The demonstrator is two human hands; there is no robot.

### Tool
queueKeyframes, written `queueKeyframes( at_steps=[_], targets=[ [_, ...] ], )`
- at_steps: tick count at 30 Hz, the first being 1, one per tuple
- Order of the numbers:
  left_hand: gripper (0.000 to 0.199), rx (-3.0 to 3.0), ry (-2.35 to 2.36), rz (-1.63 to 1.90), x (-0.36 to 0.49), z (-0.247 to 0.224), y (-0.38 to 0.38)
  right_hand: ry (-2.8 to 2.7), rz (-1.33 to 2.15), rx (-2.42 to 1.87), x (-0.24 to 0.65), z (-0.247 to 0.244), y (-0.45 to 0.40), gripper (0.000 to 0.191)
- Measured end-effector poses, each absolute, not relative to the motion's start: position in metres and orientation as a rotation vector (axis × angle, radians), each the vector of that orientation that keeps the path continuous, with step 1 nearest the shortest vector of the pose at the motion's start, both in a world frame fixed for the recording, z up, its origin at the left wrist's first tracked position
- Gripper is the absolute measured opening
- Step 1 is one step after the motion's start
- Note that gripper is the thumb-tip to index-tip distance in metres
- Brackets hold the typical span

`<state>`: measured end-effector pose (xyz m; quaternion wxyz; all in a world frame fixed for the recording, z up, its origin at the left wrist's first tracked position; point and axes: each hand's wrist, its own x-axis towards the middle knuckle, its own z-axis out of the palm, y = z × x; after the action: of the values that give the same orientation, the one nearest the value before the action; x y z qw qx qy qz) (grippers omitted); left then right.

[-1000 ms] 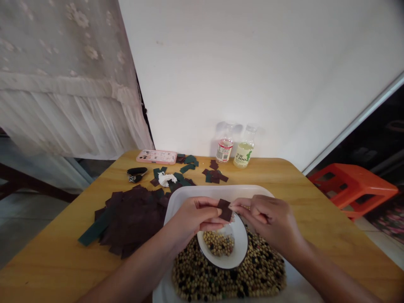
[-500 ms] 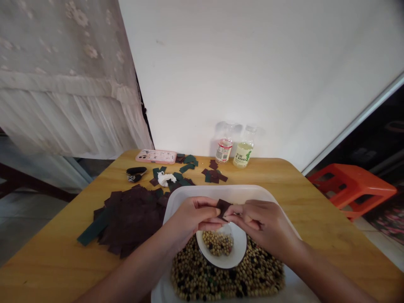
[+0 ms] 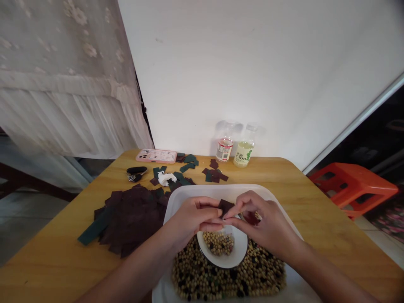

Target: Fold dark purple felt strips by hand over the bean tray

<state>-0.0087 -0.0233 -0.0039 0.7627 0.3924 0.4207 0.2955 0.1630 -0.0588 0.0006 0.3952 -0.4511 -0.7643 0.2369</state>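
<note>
Since earlier we see the right hand [image 3: 267, 225] risen; with the left hand [image 3: 191, 221] it pinches 1 dark maroon square [image 3: 225, 206] above a round white bowl [image 3: 242, 248], lower centre.

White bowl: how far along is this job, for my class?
Seemingly done: beans sit in the white bowl. In hand: left hand and right hand pinch a dark square. Left: mixed beans fill the tray; a large pile of squares lies beside it.
</note>
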Motion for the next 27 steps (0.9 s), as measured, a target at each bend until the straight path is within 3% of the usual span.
queueKeyframes(
  at_steps=[10,27],
  targets=[
    [0.029,0.776,0.909,0.613,-0.009,-0.0038,-0.0231,-1.831,0.462,-1.243,0.166,-0.0001,-0.0589,0.032],
    [0.025,0.737,0.897,0.607,-0.0098,-0.007,-0.0223,-1.857,0.332,-1.088,0.1676,-0.0002,-0.058,0.045]
  ],
)
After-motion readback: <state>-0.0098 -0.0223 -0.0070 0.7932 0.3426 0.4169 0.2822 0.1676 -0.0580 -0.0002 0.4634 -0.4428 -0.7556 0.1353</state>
